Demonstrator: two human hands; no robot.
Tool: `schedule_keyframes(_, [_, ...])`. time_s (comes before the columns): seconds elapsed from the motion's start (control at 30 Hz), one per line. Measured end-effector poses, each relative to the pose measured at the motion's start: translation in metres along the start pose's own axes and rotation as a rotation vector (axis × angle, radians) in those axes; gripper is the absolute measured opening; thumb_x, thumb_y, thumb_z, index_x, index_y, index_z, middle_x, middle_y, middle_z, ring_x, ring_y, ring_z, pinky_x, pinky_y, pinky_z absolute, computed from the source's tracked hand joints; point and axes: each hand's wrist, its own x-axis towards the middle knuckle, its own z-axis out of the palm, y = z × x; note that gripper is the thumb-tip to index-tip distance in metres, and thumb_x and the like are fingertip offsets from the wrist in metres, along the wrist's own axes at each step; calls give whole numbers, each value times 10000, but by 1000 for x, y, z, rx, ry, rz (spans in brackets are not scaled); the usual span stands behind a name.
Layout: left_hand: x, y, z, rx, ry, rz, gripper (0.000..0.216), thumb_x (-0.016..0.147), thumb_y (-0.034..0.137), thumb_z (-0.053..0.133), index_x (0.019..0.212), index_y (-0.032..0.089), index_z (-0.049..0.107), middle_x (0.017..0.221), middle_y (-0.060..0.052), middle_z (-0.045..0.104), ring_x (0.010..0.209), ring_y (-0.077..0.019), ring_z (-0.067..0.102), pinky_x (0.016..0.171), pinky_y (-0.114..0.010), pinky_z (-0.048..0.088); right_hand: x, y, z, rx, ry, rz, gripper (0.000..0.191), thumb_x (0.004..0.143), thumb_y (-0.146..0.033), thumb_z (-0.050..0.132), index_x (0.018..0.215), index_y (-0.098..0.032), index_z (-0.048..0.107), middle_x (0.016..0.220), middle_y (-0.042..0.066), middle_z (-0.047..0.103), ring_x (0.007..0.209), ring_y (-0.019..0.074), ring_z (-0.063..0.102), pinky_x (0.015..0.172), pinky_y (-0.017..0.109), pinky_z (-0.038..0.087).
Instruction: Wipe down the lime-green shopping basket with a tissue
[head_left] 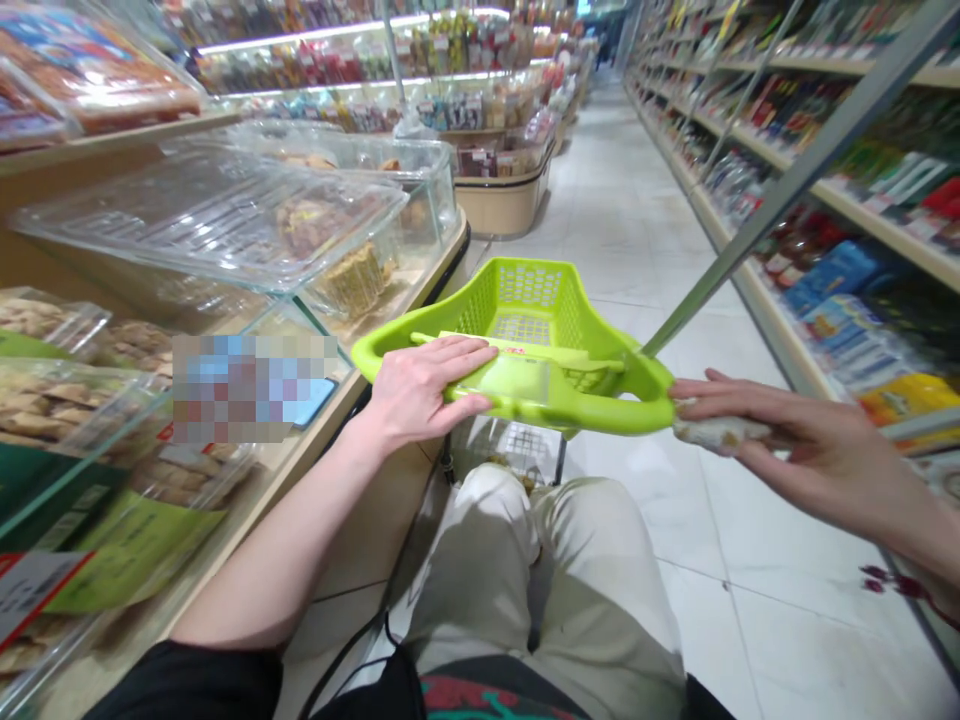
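Looking down through the head view: laying the left hand [427, 385] flat and open over the near rim of the green basket [570, 310], fingers stretched along its folded handle and clasping nothing. Closing the right hand [795, 440] around a pale piece [720, 432], holding it at the basket's near right corner, just beside the rim or touching it; not managing to tell which.

Judging progress: keeping the piece outside the basket, not yet putting it in; seeing nothing lying on the mesh bottom, so likely standing at an early stage, with placing left to do.

Noting the surroundings: crowding in from the left, a counter of clear lidded bins [225, 215] holding baked goods. Running along the right into the far distance, stocked shelves [862, 210]. Slanting down to the basket's right side, a grey bar [787, 175], passing close above the right hand. Stretching away ahead, pale floor tiles [637, 230]. Showing below the basket, pale trousers [555, 570].
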Motion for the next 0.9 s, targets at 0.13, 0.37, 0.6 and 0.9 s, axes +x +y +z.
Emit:
schedule_keyframes(0.13, [8, -29, 3, -79, 37, 8, 541, 992, 532, 349, 1243, 198, 693, 1237, -71, 729, 1183, -217, 676, 1033, -380, 535, 16, -2, 21, 53, 53, 113, 223, 880, -225, 632, 1081, -230, 730, 1061, 70, 784, 1030, 196, 742, 694, 191, 615])
schedule_keyframes(0.37, [25, 0, 9, 127, 185, -110, 412, 1001, 420, 437, 1224, 172, 680, 1295, -83, 698, 1329, -261, 564, 1178, -521, 365, 21, -26, 61, 79, 201, 107, 212, 898, -204, 589, 1083, -219, 692, 1064, 79, 757, 960, 199, 738, 574, 199, 576])
schedule_keyframes(0.6, [35, 82, 46, -128, 114, -10, 553, 1027, 487, 306, 1359, 128, 563, 1090, -82, 747, 1064, -193, 681, 1208, -453, 329, 15, -42, 78, 38, 197, -82, 373, 890, -132, 561, 1238, -256, 610, 1117, 76, 729, 1060, 231, 707, 900, 378, 604])
schedule_keyframes(0.9, [28, 38, 50, -79, 105, -15, 740, 992, 604, 120, 1090, 190, 725, 689, -18, 671, 706, -179, 646, 1177, -506, 331, 22, -43, 96, -108, 292, -94, 256, 919, -141, 563, 1145, -241, 631, 1058, 85, 725, 1015, 228, 682, 874, 394, 582])
